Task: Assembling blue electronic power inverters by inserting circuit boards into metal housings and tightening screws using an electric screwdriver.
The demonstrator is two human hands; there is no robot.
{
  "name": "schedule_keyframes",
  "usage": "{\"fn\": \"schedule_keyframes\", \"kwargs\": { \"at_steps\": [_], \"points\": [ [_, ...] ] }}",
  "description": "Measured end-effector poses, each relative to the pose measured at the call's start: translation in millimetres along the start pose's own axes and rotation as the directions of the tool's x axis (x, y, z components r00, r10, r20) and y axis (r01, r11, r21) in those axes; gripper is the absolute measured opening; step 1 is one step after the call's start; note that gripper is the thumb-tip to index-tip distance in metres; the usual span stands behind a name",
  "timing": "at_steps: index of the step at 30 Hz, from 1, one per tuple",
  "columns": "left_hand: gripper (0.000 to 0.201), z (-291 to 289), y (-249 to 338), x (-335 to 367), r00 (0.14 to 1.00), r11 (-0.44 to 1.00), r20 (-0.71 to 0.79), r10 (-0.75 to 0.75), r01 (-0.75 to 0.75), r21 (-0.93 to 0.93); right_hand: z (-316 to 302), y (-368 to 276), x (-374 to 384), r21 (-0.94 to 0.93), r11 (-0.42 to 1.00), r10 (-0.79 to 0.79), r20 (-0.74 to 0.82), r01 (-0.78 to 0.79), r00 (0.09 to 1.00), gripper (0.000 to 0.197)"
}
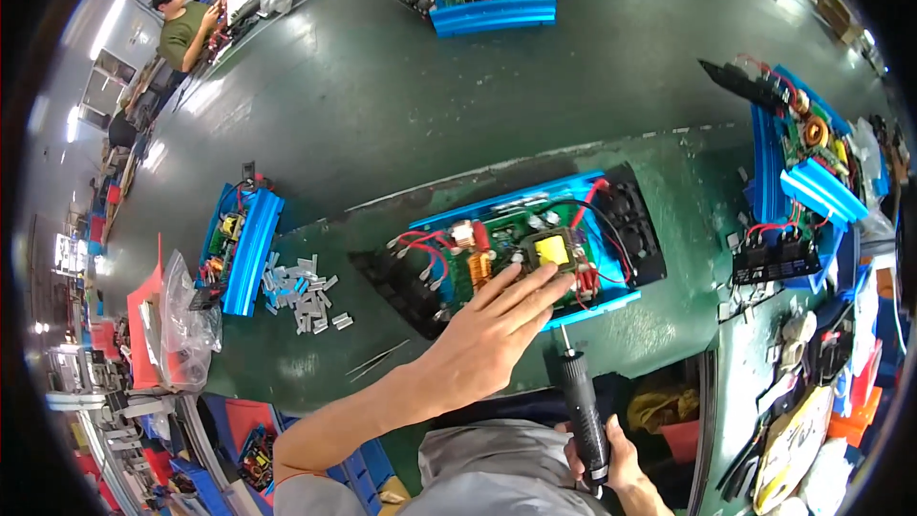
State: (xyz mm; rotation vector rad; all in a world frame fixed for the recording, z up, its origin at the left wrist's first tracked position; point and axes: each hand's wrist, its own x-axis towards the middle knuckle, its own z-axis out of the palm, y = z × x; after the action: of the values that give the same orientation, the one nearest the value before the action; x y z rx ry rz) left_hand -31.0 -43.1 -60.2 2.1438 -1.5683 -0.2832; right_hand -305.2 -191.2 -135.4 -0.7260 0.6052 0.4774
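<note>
In front of me on the green mat lies a blue metal housing (611, 305) with a populated circuit board (516, 234) inside. Wired black end panels flank it: one with a fan (630, 220) at the right, another panel (387, 287) folded outward at the left. My left hand (487, 339) rests over the board's near edge, fingers stretched out beside the yellow transformer (551, 249). My right hand (621, 459) grips the lower end of a black electric screwdriver (583, 411). Its bit points at the housing's near side; whether it sits in a screw I cannot tell.
Similar blue units stand at the far middle (495, 17), left (250, 253) and right (823, 191). Small grey metal pieces (306, 301) lie heaped beside the left unit, with tweezers (377, 361) nearer me. Tools and bags crowd the right side. Another person (183, 33) works far left.
</note>
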Motion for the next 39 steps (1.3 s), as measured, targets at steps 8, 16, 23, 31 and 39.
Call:
{"fn": "schedule_keyframes", "kwargs": {
  "at_steps": [8, 16, 23, 31, 39],
  "points": [
    [0.042, 21, -78, 129, 0.883, 0.926, -0.328, 0.336, -0.246, 0.288, -16, 46, -13, -0.251, 0.958, -0.236, -0.407, 0.141, 0.882, 0.059],
    [0.030, -57, -222, 247, 0.689, 0.915, -0.724, 0.031, 0.271, 0.298, -2, 62, -18, -0.313, 0.938, -0.318, -0.599, 0.151, 0.735, 0.060],
    [0.027, -71, -313, 257, 0.736, 0.686, -0.668, -0.111, 0.543, 0.485, -40, 69, -16, -0.421, 0.904, -0.175, -0.538, -0.083, 0.825, 0.071],
    [0.030, -108, -364, 244, 0.811, 0.575, -0.580, 0.073, 0.441, 0.689, 14, 1, -11, -0.361, 0.904, -0.002, -0.540, -0.229, 0.841, 0.059],
    [0.033, -166, -367, 193, 0.940, 0.688, -0.338, 0.058, 0.207, 0.695, -20, 44, -5, -0.385, 0.922, -0.216, -0.442, 0.033, 0.871, 0.059]
  ]
}}
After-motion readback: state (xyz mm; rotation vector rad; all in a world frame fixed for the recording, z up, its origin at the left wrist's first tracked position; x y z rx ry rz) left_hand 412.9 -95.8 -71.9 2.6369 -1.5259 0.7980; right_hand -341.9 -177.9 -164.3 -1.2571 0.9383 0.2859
